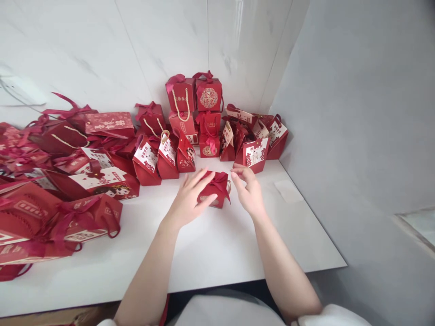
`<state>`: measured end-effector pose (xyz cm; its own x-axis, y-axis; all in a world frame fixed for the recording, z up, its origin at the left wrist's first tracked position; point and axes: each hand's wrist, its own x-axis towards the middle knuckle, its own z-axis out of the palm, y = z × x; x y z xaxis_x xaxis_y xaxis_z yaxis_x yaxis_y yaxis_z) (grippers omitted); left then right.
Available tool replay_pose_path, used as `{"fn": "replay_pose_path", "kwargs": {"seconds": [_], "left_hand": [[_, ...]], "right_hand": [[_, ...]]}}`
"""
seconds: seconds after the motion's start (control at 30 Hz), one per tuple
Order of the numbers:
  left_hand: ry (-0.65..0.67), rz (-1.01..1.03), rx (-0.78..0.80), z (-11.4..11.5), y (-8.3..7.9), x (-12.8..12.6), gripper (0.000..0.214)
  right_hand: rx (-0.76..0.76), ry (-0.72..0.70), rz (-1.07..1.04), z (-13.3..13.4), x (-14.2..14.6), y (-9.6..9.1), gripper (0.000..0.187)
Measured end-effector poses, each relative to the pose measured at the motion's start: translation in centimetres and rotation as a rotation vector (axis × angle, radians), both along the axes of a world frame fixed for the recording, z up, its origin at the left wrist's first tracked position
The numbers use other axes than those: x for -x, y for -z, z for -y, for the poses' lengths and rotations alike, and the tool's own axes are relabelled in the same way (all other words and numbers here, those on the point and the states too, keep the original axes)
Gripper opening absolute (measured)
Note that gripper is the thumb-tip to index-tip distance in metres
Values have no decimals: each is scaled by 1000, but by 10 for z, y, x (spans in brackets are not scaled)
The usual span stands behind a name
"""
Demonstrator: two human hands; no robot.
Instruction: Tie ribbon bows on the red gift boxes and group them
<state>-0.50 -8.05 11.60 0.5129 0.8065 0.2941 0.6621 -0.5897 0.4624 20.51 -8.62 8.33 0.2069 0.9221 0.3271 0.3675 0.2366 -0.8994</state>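
A small red gift box (214, 200) with a dark red ribbon bow on its top stands on the white table between my hands. My left hand (188, 199) has its fingers spread over the left side and top of the box. Whether the fingertips touch or only hover cannot be made out. To the right of the box, my right hand (249, 192) is open, with bent fingers and the thumb apart, close to the rope handle. Part of the box's left side is hidden behind my left fingers.
Stacked red gift boxes (209, 97) stand against the tiled wall. Beside them are triangular red boxes (147, 163) and more at the right (255, 156). Many red boxes (90, 222) pile up at left. A white paper (288, 191) lies near the right wall (356, 136).
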Motion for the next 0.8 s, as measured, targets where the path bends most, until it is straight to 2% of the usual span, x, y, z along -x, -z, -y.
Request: {"fn": "replay_pose_path", "kwargs": {"seconds": [0.1, 0.2, 0.27, 0.37, 0.43, 0.53, 0.63, 0.7, 0.8], "left_hand": [[-155, 200, 22, -1, -1, 2, 54], [-261, 243, 78, -5, -1, 6, 49], [-292, 266, 103, -8, -1, 12, 47], [-341, 354, 136, -14, -8, 25, 48], [-330, 373, 203, -14, -16, 33, 51], [-167, 159, 315, -8, -32, 31, 61], [-1, -201, 278, -1, -42, 14, 92], [1, -374, 226, 0, -43, 1, 105], [-44, -521, 274, -2, -46, -7, 107]], "right_hand": [[83, 24, -104, 0, 2, 2, 51], [245, -81, -110, -1, 5, 3, 65], [323, -141, -116, 0, 7, 3, 68], [324, -121, -163, 0, 7, 2, 64], [289, -77, -172, -2, 7, 4, 62], [241, -51, -120, -5, 6, 10, 60], [209, -69, -61, -7, 6, 16, 58], [186, -78, -42, -8, 7, 19, 57], [166, -81, -23, -9, 6, 23, 55]]}}
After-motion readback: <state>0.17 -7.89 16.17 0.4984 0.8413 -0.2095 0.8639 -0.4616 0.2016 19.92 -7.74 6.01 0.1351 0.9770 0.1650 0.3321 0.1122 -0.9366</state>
